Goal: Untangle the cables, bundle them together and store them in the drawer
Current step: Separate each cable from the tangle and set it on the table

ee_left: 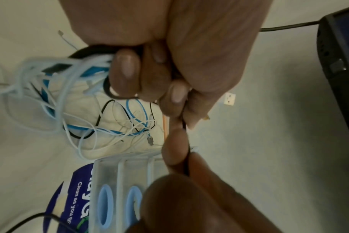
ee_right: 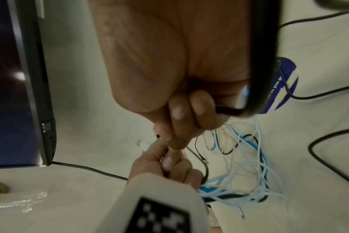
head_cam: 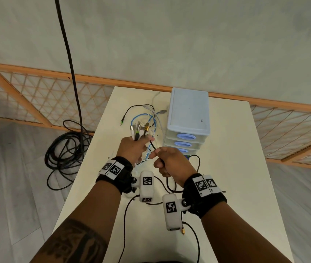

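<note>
Nearest us, our right hand pinches a black cable while our left hand clenches the gathered plug ends above the table; still untangling, next we draw it free.

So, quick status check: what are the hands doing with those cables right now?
Left hand grips a fistful of cable plug ends. Right hand pinches a thin black cable. White and blue tangle on table, pale blue plastic drawer unit shut.

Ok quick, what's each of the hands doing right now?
Left hand: closed around a bunch of cable ends.
Right hand: closed, pinching a black cable.
</note>
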`<state>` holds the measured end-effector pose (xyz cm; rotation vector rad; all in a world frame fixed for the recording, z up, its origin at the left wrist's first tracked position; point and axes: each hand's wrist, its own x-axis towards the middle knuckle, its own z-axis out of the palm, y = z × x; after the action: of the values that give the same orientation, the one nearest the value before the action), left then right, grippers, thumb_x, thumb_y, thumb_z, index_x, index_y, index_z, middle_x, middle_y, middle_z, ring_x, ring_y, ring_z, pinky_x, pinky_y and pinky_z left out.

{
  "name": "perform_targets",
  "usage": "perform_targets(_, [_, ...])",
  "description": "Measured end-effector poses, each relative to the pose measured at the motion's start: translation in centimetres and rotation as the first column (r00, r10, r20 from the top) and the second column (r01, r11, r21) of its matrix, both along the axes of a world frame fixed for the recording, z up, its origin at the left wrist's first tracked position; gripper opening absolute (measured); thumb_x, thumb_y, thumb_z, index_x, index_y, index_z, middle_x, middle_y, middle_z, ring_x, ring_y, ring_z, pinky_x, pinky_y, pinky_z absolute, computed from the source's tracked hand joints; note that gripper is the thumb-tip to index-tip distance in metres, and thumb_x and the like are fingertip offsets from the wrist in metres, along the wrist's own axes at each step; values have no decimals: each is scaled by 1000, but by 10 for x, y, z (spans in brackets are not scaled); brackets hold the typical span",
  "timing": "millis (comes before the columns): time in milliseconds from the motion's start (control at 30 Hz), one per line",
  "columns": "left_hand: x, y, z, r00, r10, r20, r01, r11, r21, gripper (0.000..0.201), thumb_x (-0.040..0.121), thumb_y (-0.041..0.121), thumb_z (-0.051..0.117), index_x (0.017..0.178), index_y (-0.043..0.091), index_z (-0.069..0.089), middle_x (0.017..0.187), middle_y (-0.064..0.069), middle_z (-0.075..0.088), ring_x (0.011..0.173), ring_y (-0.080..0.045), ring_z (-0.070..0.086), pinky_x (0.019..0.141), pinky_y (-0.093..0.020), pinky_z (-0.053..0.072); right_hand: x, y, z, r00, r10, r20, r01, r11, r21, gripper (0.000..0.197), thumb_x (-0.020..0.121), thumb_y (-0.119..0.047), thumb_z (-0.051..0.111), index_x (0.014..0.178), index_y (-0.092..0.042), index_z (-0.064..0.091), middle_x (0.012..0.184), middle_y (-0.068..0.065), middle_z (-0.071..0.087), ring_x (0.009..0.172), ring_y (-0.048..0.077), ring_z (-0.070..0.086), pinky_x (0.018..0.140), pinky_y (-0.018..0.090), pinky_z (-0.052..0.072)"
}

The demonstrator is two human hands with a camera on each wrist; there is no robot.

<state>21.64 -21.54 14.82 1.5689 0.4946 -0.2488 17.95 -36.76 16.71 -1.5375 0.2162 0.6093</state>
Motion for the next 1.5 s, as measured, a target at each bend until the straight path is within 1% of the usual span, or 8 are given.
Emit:
perform_targets(133, [-5,-5,5,985,-173,2,173,983,59,28,88,28,78,83,2,71,44,6,45,39,-14,32,43,-21,25,6,-2,0,1000,-28,-4,28,1000,-7,29,107,-22,42,97,-8,66,58,4,51,39,11,35,43,20,29])
perform_targets(333, [14,-1,6,995,81,59,-91,977,193,37,81,39,82,86,2,78,48,4,48,33,-14,34,41,-20,29,1,-7,-1,998,16,-65,-13,999,51,27,106,-27,41,92,-9,55,55,4,46,40,16,32,41,21,26])
perform_targets(533, [5,-9,9,960,-277,-48,281,944,171,28,82,30,81,70,9,67,51,0,43,41,-17,29,43,-25,24,3,-10,-8,998,-47,-51,44,998,-53,32,107,-32,43,88,-10,57,51,3,48,38,15,34,42,21,25])
perform_targets(867, [26,-8,5,995,89,-48,-82,987,140,32,77,33,84,65,7,69,58,-4,51,39,-19,32,42,-23,30,1,-3,-6,1000,-3,-27,3,1000,17,27,105,-16,39,87,-5,56,52,4,40,40,15,29,42,23,22])
perform_targets(967, [19,-7,7,987,-148,-68,153,985,82,39,77,46,83,71,8,73,52,1,47,41,-18,34,45,-25,29,7,-2,-4,999,-34,-1,34,999,6,30,106,-17,39,83,-7,56,53,5,41,39,13,29,40,19,22])
perform_targets(1067, [13,-13,7,959,-282,-39,284,952,111,34,80,32,81,56,15,64,47,-1,48,41,-18,32,45,-25,27,11,-2,-4,1000,-24,4,24,998,-49,32,106,-20,38,84,-8,58,56,6,43,38,12,32,41,18,24])
perform_targets(1300, [39,-5,4,996,81,-25,-76,981,178,37,79,34,86,65,11,61,50,1,47,34,-14,34,44,-23,30,-3,-7,-8,1000,16,-11,-15,997,78,35,109,-29,41,83,-12,58,56,-2,39,43,13,30,45,22,22])
perform_targets(1500, [19,-13,2,952,-288,-104,301,943,141,40,83,42,78,80,3,74,50,0,47,38,-18,34,42,-23,29,3,-6,-13,1000,-20,23,21,998,-57,34,109,-30,39,86,-12,55,57,2,44,41,13,35,44,19,24])
